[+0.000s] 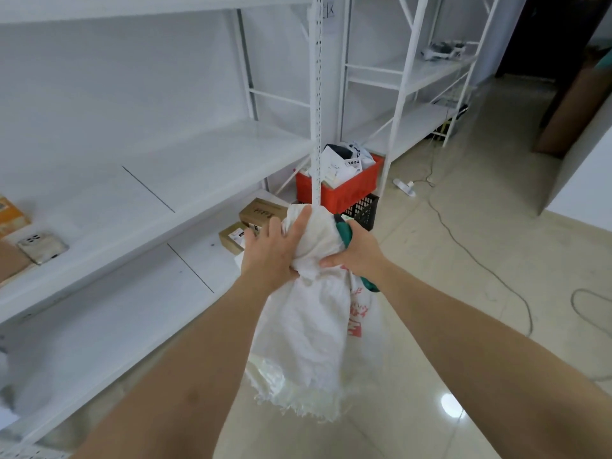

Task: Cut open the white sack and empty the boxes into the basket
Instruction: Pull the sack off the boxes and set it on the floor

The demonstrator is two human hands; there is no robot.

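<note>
The white woven sack (311,323) hangs limp in the middle of the view, its frayed open end down near the floor and red print on its right side. My left hand (271,250) grips the bunched upper part from the left. My right hand (356,251) grips it from the right and also holds a green-handled tool (344,233), whose blade I cannot see. Beyond the hands stands a red basket (337,190) holding white and dark parcels. Two brown boxes (261,212) lie on the bottom shelf just left of the sack.
White metal shelving (165,180) runs along the left, with a phone (43,246) and an orange box (10,215) on it. A black crate (362,210) sits under the red basket. Cables (463,240) trail across the shiny tiled floor at right.
</note>
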